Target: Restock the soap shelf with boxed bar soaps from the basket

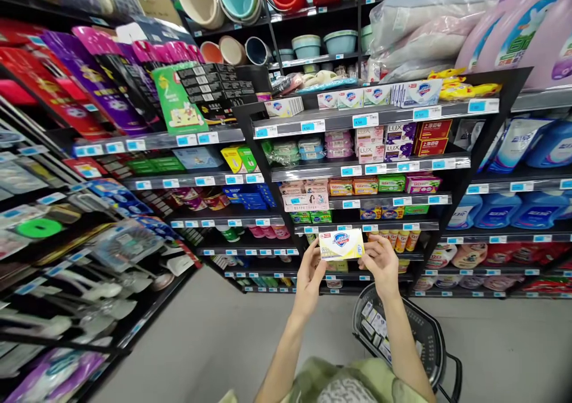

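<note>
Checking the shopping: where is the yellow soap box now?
Head view, centre: the yellow soap box is held between left hand and right hand, above the black basket.

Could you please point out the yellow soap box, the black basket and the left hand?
yellow soap box (342,245), head view, front face.
black basket (429,334), head view, mesh wall.
left hand (308,278), head view, back of hand.

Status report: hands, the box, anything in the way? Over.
Both gripping: left hand, right hand, one at each end of soap box. Box held up before shelves, apart from them. Basket below right hand; nothing blocks.
</note>
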Motion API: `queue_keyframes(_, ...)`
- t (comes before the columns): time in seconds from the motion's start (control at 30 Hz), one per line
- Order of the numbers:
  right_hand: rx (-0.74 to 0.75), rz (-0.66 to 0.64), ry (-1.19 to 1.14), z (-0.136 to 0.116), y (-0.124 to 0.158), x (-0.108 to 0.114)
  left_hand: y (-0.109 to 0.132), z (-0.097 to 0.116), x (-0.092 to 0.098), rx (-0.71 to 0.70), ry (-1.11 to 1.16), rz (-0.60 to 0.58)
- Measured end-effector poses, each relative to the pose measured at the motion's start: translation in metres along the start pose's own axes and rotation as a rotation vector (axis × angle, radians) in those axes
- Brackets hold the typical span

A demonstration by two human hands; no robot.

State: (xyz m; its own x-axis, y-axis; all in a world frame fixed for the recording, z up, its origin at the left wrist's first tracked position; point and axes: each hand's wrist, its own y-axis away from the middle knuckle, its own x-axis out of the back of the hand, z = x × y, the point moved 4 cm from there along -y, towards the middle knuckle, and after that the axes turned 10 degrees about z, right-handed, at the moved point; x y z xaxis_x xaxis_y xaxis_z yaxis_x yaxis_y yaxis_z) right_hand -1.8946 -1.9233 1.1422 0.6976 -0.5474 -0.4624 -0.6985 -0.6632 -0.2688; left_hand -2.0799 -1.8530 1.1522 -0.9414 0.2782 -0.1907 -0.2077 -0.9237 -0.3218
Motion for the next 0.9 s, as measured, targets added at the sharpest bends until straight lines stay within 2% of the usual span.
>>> queue_keyframes(0.23, -0.012, 0.014, 0.005, 0.0, -0.004, -0.001, -0.009, 0.004, -0.005, 0.0, -0.01, 0.002)
queue_keyframes(0.6, -0.024, 0.033, -0.013, 0.008, -0.007, -0.001, -0.004, -0.001, -0.001, -0.019, -0.06, 0.054)
queue_keyframes(0.8, -0.132, 0.099, -0.062, 0.014, -0.007, 0.01, -0.003, -0.008, -0.013, -0.016, -0.107, 0.079)
queue_keyframes(0.9, -0.139, 0.144, -0.082, 0.017, -0.01, 0.016, 0.003, -0.011, -0.017, -0.093, -0.156, 0.068)
